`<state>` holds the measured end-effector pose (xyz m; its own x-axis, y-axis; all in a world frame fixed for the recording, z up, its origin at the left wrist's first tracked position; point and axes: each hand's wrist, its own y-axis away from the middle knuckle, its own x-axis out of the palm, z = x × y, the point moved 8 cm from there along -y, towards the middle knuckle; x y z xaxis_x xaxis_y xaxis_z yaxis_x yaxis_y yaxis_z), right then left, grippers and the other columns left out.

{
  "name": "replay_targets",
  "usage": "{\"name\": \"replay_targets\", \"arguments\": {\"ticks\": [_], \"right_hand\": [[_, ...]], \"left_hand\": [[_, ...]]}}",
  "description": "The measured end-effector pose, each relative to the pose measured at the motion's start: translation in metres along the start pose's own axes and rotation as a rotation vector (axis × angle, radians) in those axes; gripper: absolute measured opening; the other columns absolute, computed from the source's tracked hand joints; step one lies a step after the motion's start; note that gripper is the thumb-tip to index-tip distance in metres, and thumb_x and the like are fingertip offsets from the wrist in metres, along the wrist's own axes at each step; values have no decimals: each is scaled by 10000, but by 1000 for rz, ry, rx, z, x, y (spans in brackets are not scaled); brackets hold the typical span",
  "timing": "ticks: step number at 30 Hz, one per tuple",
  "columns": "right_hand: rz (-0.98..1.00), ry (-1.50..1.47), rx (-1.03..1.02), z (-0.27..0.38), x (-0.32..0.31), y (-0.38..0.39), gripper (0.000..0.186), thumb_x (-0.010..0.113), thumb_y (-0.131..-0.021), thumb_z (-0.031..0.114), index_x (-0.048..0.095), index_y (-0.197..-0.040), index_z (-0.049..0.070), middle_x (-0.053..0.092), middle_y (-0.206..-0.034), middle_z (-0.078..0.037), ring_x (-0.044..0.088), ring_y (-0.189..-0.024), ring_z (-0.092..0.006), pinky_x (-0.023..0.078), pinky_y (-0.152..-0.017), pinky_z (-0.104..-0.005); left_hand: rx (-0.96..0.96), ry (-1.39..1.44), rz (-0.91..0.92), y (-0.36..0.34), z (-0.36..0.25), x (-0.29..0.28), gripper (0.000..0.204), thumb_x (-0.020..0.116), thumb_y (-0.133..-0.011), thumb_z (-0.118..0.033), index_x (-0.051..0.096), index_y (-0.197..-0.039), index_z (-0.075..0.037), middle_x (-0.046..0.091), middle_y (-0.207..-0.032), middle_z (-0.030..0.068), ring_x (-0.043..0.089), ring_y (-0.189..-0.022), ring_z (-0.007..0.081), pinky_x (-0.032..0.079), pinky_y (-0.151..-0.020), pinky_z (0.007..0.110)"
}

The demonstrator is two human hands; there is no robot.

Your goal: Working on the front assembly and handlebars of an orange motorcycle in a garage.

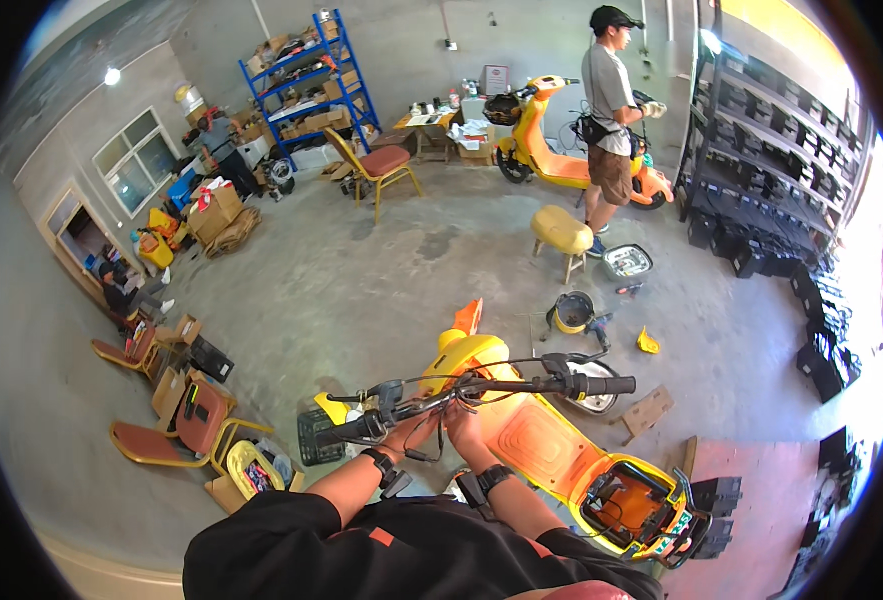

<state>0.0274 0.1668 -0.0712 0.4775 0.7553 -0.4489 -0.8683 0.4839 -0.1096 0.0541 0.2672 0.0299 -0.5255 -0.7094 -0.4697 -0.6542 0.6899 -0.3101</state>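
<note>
1. Left of the scooter (542, 440): padded red chair (202, 418), grey wall (32, 340).
2. Smooth yellow-orange scooter on blotchy concrete floor (362, 265); left hand (415, 432) and right hand (465, 428) beneath its handlebar (522, 386), grips indiscernible.
3. Right of the scooter: metal rack (702, 130), angular black boxes (750, 262).

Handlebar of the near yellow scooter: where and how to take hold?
Probably hold the handlebar by its black left grip and right grip, from the near side, wrapping each from above. The bar runs crosswise, its rounded ends sticking out, while cables crowd the middle, where the left hand and right hand are.
</note>
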Motion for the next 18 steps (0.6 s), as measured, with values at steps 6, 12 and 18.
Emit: {"name": "replay_targets", "arguments": {"ticks": [6, 12, 18], "right_hand": [[145, 521, -93, 11, 11, 0, 213, 490, -901, 161, 637, -999, 42, 671, -906, -116, 646, -874, -262, 520, -717, -382], [67, 312, 19, 51, -30, 10, 211, 469, -929, 211, 621, -1007, 87, 679, -884, -147, 668, -808, -337, 532, -650, -454], [175, 392, 92, 32, -26, 6, 163, 479, -927, 216, 619, -956, 140, 676, -853, -139, 668, -753, -328, 528, -620, -446]], "left_hand": [[-195, 251, 63, -12, 24, 14, 261, 509, -952, -119, 525, -1183, 3, 625, -1072, 114, 597, -984, 173, 458, -845, 283], [-281, 530, 41, -9, 26, 15, 311, 589, -940, -170, 530, -1189, 6, 610, -1056, 81, 580, -959, 132, 475, -840, 262], [-282, 454, 85, -18, 9, 27, 239, 612, -917, -169, 531, -1078, -12, 603, -1031, 78, 591, -948, 161, 474, -865, 284]]}}
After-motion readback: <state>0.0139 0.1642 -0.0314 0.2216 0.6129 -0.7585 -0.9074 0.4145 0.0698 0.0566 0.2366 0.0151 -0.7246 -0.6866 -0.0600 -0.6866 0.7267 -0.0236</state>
